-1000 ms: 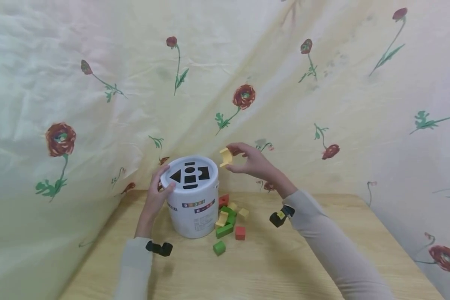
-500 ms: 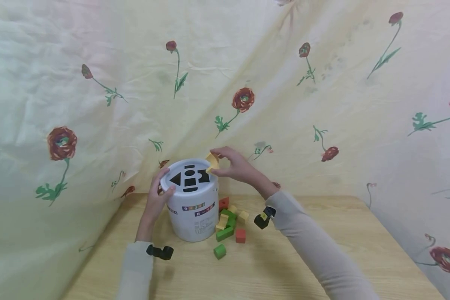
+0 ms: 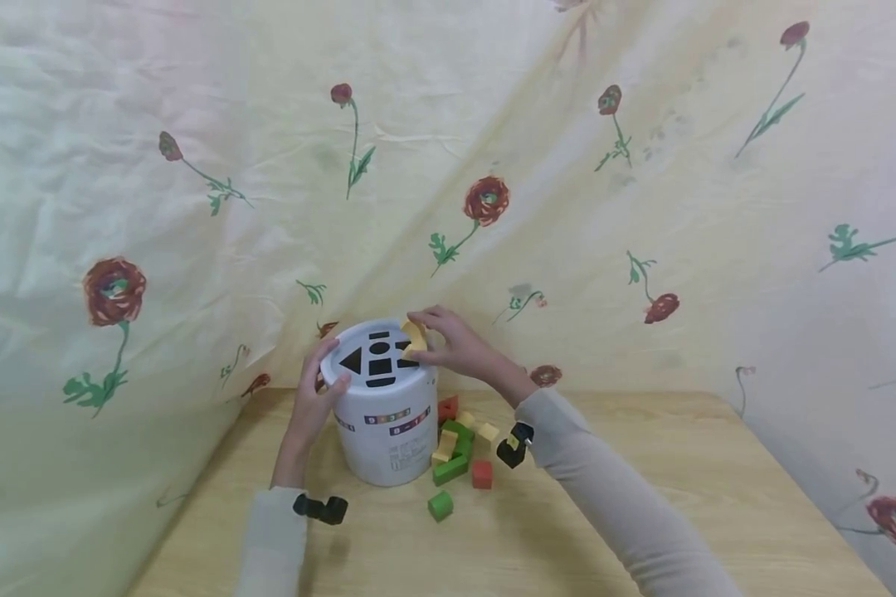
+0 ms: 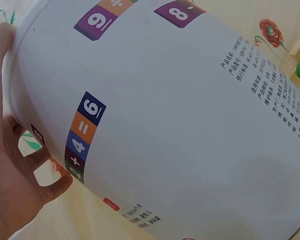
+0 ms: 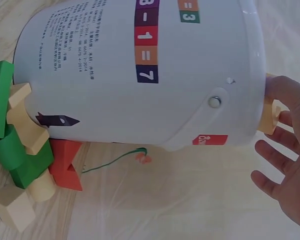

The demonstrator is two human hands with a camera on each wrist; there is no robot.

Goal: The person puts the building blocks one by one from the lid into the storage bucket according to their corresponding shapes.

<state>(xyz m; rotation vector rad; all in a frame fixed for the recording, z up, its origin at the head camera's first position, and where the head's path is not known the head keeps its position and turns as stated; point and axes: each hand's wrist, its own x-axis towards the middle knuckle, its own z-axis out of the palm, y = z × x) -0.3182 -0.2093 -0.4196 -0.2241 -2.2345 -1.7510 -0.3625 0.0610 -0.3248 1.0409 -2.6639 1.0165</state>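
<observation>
A white shape-sorter bucket [image 3: 377,444] stands on the wooden table, its lid [image 3: 333,365] cut with a triangle, circle, square, bars and a notched hole. My left hand [image 3: 315,398] grips the left side of its rim, thumb at the front and fingers farther back; in the left wrist view its fingers bend against the wall. Over the notched hole on the lid's right, my right hand [image 3: 457,347] pinches a yellow arch block [image 3: 415,334] between thumb and fingers. The block covers part of that hole. The right wrist view has the yellow block right at the lid.
Loose blocks lie against the bucket's right side: a red notched block [image 3: 448,407], a green arch [image 3: 460,437], a yellow arch [image 3: 444,446], a green bar [image 3: 450,470], a red cube [image 3: 481,474] and a green cylinder [image 3: 440,506]. A flowered cloth [image 3: 567,274] hangs behind the table.
My right hand has carried the yellow arch block leftward and down, from beside the bucket to the notched hole in the lid. The left hand has kept its place on the rim.
</observation>
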